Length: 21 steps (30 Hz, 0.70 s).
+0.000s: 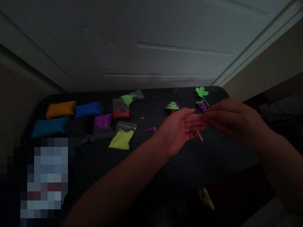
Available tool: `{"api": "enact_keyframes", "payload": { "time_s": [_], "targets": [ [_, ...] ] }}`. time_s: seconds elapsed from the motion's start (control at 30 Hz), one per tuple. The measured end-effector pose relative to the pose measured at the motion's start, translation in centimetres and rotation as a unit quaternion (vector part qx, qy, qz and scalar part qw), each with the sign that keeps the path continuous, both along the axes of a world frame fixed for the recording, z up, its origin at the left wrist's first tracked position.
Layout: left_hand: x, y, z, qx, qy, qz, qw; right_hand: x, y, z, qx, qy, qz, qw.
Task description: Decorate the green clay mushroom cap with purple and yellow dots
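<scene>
My left hand is held palm up over the dark table, fingers stretched out flat. My right hand reaches in from the right, and its fingertips touch the left fingertips, pinched on a tiny bit that I cannot make out. A pink clay strip lies on the table just under the hands. Behind them stand a clay mushroom, a purple clay grape bunch and a green clay leaf. Small purple and pink clay bits lie left of my left hand.
Bags of clay lie on the table's left half: orange, blue, teal, purple, yellow-green, red and green. A white panelled door stands behind the table. The room is dim.
</scene>
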State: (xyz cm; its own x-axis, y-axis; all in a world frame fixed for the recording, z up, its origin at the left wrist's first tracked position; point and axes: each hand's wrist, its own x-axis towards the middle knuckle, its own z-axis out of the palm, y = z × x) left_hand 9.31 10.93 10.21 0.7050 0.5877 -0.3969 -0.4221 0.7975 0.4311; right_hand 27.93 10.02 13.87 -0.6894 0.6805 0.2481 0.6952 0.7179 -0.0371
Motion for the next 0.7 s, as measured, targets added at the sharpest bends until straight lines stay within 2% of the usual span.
{"api": "enact_keyframes", "payload": {
  "time_s": [0.17,0.23,0.3,0.33,0.4,0.47,0.53,0.6,0.7],
  "targets": [
    [0.2,0.3,-0.3,0.026,0.01,0.015,1.0,0.0,-0.3,-0.2,-0.011,0.034,-0.034,0.999],
    [-0.3,0.9,-0.4,0.073,0.046,0.04,0.995,0.0,-0.6,-0.6,-0.023,0.065,-0.061,0.996],
    [-1.4,1.9,-0.6,0.162,0.123,0.082,0.976,0.0,-0.9,-1.3,-0.035,0.108,-0.099,0.989],
    [-2.1,2.5,-0.7,0.226,0.182,0.108,0.951,0.0,-1.1,-1.7,-0.042,0.13,-0.117,0.984],
    [-3.5,3.5,-0.9,0.362,0.314,0.121,0.869,-0.2,-1.5,-2.8,-0.07,0.172,-0.145,0.972],
    [-4.6,4.1,-1.4,0.456,0.406,0.074,0.788,-0.4,-2.0,-4.0,-0.104,0.203,-0.162,0.96],
    [-5.1,4.2,-2.0,0.512,0.467,0.01,0.72,-0.6,-2.5,-5.2,-0.129,0.226,-0.177,0.949],
    [-4.9,3.9,-2.8,0.529,0.491,-0.032,0.691,-0.9,-3.0,-6.0,-0.142,0.235,-0.186,0.943],
    [-4.0,3.3,-3.9,0.54,0.499,-0.066,0.675,-1.2,-3.5,-6.6,-0.153,0.244,-0.197,0.937]
  ]
}}
